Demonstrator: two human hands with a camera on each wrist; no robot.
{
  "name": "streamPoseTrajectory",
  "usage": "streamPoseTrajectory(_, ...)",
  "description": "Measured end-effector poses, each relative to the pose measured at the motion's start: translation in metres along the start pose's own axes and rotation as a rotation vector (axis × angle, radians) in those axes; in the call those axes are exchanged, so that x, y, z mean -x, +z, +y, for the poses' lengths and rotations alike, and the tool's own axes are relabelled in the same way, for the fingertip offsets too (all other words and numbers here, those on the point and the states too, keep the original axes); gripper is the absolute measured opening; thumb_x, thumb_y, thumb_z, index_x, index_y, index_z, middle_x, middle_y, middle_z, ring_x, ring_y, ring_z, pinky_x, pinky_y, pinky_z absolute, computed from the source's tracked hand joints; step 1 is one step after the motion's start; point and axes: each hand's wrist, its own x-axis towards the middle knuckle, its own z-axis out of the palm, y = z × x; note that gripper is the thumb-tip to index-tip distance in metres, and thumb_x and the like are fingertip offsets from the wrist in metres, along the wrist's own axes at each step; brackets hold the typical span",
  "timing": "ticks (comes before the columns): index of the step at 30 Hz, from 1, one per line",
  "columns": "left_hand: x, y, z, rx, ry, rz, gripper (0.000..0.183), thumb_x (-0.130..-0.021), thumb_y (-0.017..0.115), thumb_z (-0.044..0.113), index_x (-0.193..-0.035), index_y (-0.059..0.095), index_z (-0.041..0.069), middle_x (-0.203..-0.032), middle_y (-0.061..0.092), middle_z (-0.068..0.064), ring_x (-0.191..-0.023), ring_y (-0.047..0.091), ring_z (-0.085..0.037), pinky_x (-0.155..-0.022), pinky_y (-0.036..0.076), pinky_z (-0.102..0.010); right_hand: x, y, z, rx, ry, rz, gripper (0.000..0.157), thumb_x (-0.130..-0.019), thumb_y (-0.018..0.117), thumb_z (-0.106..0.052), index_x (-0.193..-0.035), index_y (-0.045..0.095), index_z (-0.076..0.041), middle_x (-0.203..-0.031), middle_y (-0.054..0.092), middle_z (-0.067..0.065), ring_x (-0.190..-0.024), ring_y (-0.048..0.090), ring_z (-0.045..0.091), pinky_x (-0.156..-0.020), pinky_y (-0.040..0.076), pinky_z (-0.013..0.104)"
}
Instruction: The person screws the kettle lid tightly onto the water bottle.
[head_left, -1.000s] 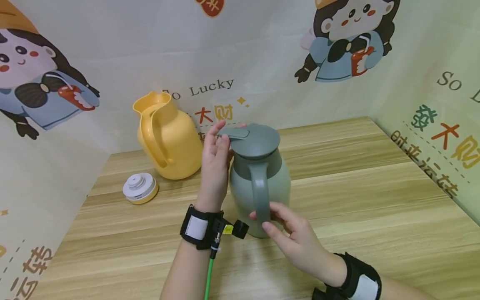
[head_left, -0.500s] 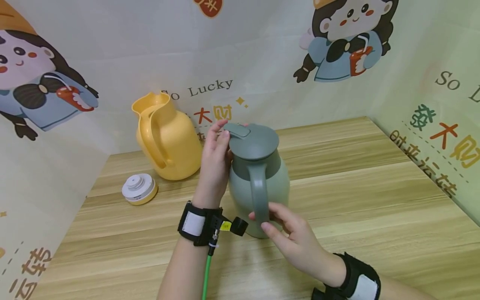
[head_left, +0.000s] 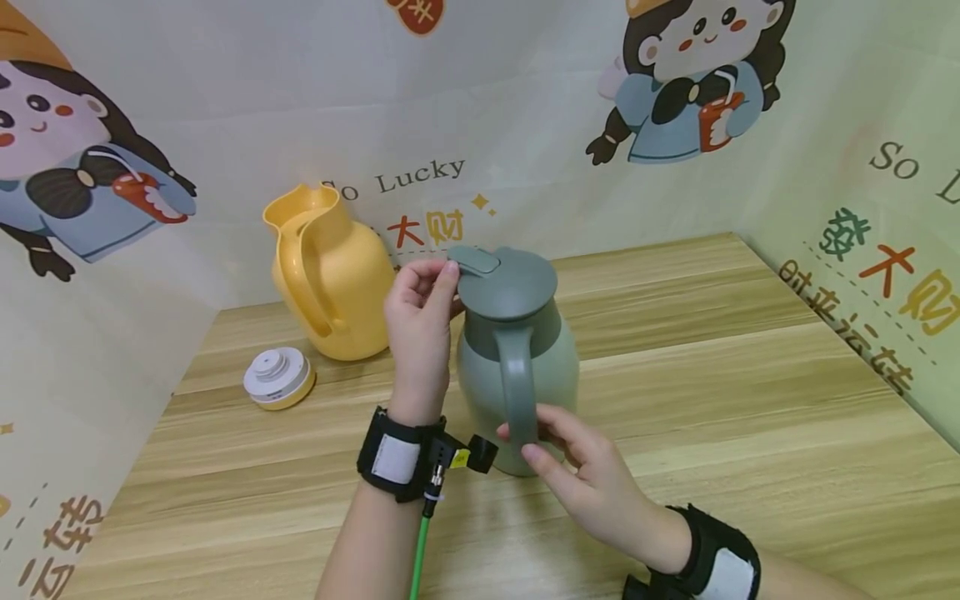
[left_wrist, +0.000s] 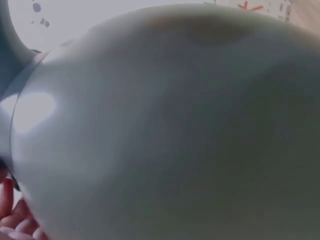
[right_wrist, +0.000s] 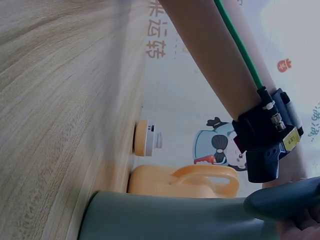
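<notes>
A pale green thermos jug (head_left: pixel 480 379) stands upright on the table, with a darker grey-green lid (head_left: pixel 517 287) on top. My left hand (head_left: pixel 422 333) is at the lid's left side, pinching the end of its raised tab between thumb and curled fingers. Low on the jug's handle (head_left: pixel 517 375), my right hand (head_left: pixel 588 479) grips with thumb and fingers from the right. In the left wrist view the jug's body (left_wrist: pixel 160 125) fills most of the picture, with fingers (left_wrist: pixel 20 217) at lower left. The right wrist view shows the jug (right_wrist: pixel 165 215) along the bottom.
Behind and left stands a yellow jug (head_left: pixel 360 292) with an open top. In front of it lies a white and yellow stopper (head_left: pixel 279 377). Printed cloth (head_left: pixel 525 125) hangs around the wooden table (head_left: pixel 720 400). A green cable (head_left: pixel 420 550) runs from my left wrist.
The lid has turned slightly clockwise, its tab end swinging away. My left fingers have then drawn back from around the lid and curled at the tab. My right hand keeps its place.
</notes>
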Motion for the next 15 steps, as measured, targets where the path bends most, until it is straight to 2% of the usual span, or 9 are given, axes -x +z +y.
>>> streamPoseTrajectory(3,0.002,0.002,0.005,-0.099,0.060,0.006,0.016,-0.090,0.060,0.016,-0.098,0.062,0.002,-0.090,0.061,-0.007,-0.076,0.056,-0.016,-0.067,0.050,-0.027,0.000,0.000,0.000,0.001,-0.001,0.002,0.038,-0.086,0.050,0.014,-0.122,0.049,-0.001,-0.107,0.061,0.011,-0.103,0.055,0.025,-0.087,0.045,0.035)
streamPoseTrajectory(8,0.007,0.005,0.014,-0.246,0.133,-0.026,0.020,-0.092,0.057,0.019,-0.102,0.065,0.004,-0.096,0.064,-0.003,-0.084,0.058,-0.014,-0.073,0.049,-0.030,0.001,0.000,0.001,0.001,-0.003,0.002,0.039,-0.086,0.050,0.014,-0.122,0.049,-0.001,-0.106,0.061,0.011,-0.102,0.056,0.025,-0.087,0.045,0.035)
streamPoseTrajectory(10,0.010,0.006,0.018,-0.311,0.132,-0.043,0.023,-0.092,0.057,0.023,-0.105,0.065,0.005,-0.098,0.064,-0.002,-0.086,0.058,-0.012,-0.074,0.048,-0.031,0.001,0.000,0.001,-0.002,-0.003,0.000,0.039,-0.086,0.050,0.014,-0.122,0.049,-0.001,-0.106,0.061,0.011,-0.102,0.056,0.025,-0.087,0.046,0.035)
streamPoseTrajectory(15,0.016,0.010,0.028,-0.496,0.078,-0.121,0.040,-0.091,0.055,0.039,-0.118,0.058,0.009,-0.105,0.059,-0.001,-0.091,0.056,-0.012,-0.076,0.049,-0.032,0.001,0.000,0.001,-0.009,0.001,-0.003,0.039,-0.087,0.050,0.013,-0.123,0.048,-0.002,-0.107,0.061,0.011,-0.103,0.055,0.025,-0.087,0.045,0.035)
